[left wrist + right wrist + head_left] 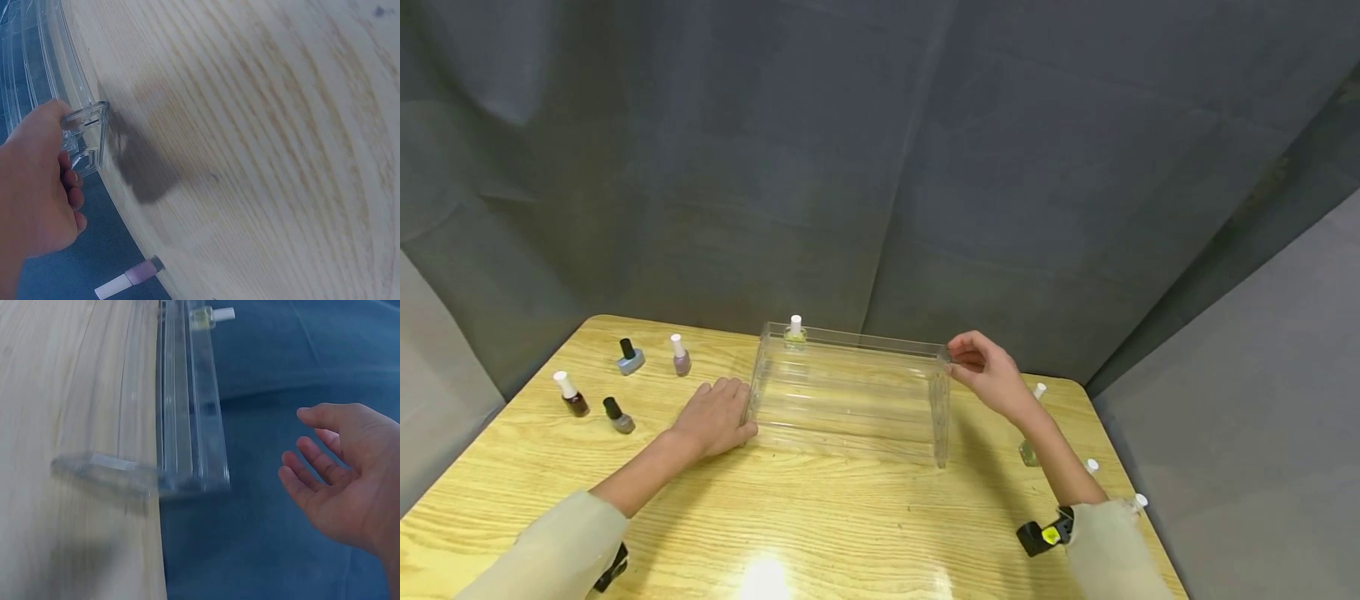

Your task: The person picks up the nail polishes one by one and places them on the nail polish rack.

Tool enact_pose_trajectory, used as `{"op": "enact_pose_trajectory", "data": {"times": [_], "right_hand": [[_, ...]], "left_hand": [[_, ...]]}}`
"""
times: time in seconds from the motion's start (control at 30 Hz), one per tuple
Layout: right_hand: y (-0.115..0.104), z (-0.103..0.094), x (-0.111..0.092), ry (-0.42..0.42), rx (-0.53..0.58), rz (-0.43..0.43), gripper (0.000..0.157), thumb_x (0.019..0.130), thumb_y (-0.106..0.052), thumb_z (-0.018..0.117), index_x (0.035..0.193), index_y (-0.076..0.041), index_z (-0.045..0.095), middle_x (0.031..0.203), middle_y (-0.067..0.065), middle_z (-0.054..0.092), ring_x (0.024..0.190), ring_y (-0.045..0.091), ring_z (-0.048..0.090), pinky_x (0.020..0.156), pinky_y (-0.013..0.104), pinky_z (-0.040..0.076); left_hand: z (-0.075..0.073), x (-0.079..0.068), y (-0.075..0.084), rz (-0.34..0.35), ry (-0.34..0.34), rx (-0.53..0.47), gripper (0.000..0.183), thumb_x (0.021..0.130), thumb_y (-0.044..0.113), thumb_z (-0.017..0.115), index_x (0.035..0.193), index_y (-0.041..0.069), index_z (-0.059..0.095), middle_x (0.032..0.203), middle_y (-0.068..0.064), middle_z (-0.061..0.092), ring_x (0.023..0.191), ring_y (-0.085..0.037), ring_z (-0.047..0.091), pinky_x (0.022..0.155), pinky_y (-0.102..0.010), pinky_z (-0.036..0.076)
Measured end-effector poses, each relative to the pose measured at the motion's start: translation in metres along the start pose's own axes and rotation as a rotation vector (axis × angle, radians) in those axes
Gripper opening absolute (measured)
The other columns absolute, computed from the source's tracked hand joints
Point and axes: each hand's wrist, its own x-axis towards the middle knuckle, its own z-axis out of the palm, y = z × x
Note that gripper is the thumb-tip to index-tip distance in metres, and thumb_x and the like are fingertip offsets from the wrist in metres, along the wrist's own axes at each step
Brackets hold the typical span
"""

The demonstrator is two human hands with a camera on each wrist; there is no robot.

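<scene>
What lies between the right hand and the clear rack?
Nothing: the right wrist view shows a bare gap from the right hand to the clear rack, with only the curtain behind.

1. Backdrop: I observe a dark grey-blue cloth, creased, hanging behind the bench.
2. Sides: I register a pale left surface and a pale right surface; I cannot determine their material.
3. Bench: I note yellowish wood grain and rounded far corners.
4. Light: I read a bright glare on the near part.
</scene>
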Motion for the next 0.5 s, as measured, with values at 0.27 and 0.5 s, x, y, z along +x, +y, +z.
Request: {"op": "enact_pose_trajectory", "data": {"times": [0.27, 0.5], "right_hand": [[0.032, -0.034, -0.045, 0.083, -0.005, 0.056, 0.033, 0.096, -0.010, 0.067, 0.124, -0.001, 0.054, 0.120, 0.016, 0.055, 0.113, 0.031, 0.055, 0.090, 0.021, 0.046], [0.060, -0.047, -0.080, 0.163, -0.067, 0.158, 0.042, 0.097, -0.016, 0.066, 0.131, 0.001, 0.048, 0.130, 0.019, 0.049, 0.120, 0.035, 0.050, 0.098, 0.032, 0.044]], "left_hand": [[0.000, 0.002, -0.001, 0.016, 0.008, -0.001, 0.031, 0.090, 0.034, 0.066, 0.089, 0.011, 0.046, 0.082, -0.001, 0.038, 0.075, -0.021, 0.038, 0.066, -0.034, 0.032], [-0.001, 0.000, -0.001, -0.007, -0.014, -0.011, 0.030, 0.091, 0.034, 0.067, 0.090, 0.011, 0.047, 0.084, -0.002, 0.041, 0.077, -0.021, 0.039, 0.066, -0.035, 0.032]]}}
